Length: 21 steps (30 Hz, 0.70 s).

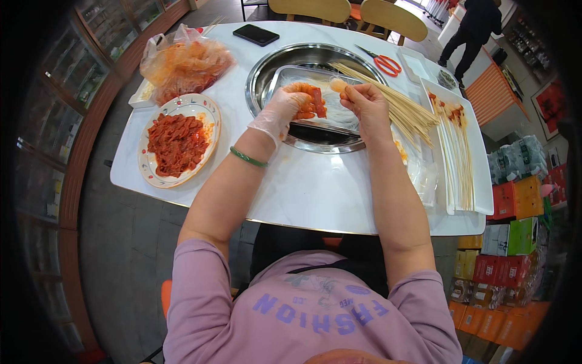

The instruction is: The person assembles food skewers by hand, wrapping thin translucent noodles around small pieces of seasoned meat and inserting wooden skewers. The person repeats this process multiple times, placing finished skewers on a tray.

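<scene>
My left hand (291,102), in a clear plastic glove stained orange, pinches a strip of red marinated meat (319,103). Bare, my right hand (367,105) holds a small pale, translucent round piece (338,84) between thumb and fingers; what it is I cannot tell. Both hands are over a metal tray (334,126) with whitish translucent contents, set across a round steel basin (309,144) in the table. Bamboo skewers (404,107) lean on the tray's right side. To the left, a patterned plate (150,175) carries a heap of red marinated meat slices (177,144).
A stained plastic bag (188,63) of red food stands at back left, near a phone (256,34). Orange-handled scissors (386,65) lie behind the skewers. Far right, a white tray (482,182) holds loaded skewers (459,159). A person (475,32) stands beyond the table.
</scene>
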### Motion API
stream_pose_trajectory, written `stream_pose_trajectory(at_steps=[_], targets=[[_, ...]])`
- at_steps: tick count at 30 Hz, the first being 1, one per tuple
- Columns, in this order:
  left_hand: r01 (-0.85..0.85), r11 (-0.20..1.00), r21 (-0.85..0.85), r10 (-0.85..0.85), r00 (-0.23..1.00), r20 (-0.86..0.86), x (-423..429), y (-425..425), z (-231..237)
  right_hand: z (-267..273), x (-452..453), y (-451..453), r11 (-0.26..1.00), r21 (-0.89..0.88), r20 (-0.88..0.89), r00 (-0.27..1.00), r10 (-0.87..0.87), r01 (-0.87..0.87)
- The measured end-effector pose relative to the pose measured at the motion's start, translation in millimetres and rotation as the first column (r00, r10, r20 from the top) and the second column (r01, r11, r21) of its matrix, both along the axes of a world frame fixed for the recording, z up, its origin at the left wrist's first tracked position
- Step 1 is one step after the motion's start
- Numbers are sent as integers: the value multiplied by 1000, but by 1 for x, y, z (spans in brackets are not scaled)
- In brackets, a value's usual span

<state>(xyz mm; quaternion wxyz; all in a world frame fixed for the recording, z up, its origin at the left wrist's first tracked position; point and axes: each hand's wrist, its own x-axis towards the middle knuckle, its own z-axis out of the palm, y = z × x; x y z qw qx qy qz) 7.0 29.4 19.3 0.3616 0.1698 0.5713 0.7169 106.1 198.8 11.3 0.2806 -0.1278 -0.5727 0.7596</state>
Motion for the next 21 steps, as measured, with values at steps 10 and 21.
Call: stream_pose_trajectory(at_steps=[10, 21], targets=[[149, 982, 115, -153, 988, 26, 8, -9, -7, 1, 0, -25, 933, 359, -62, 998, -7, 29], [152, 985, 75, -153, 988, -5, 5, -15, -11, -6, -1, -41, 741, 671, 47, 997, -61, 14]])
